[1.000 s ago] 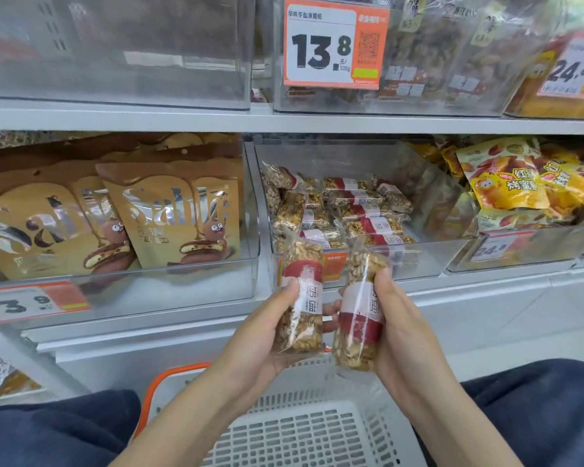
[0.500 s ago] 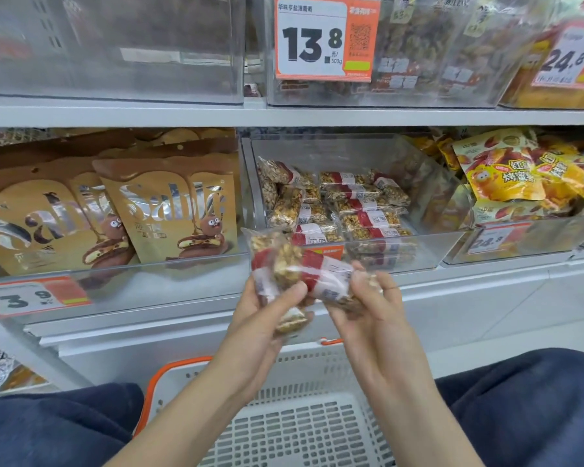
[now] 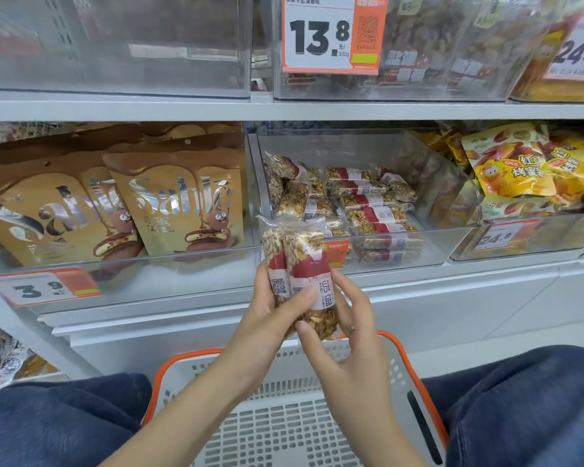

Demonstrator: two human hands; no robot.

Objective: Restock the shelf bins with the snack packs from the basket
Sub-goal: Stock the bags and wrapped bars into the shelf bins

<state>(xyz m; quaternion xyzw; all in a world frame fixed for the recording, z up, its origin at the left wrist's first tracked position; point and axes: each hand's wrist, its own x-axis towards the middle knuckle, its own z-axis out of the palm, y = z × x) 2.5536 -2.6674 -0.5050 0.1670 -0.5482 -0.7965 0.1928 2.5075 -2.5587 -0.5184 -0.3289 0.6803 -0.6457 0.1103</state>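
Two clear-wrapped nut brittle packs with red-white labels, upright side by side, held over the white-and-orange plastic basket, just below the clear shelf bin. Likely light, stiff, crinkly-slippery, brittle; grip mid-label. Left hand clasps them, thumb across; right hand pinches the lower end, forearms angled upward.

I had both forearms rising from the lower frame to centre; my left hand curled its fingers in a grip; my right hand pinched alongside, thumb forward.

Shop: price tags, stocked shelf bins, basket.
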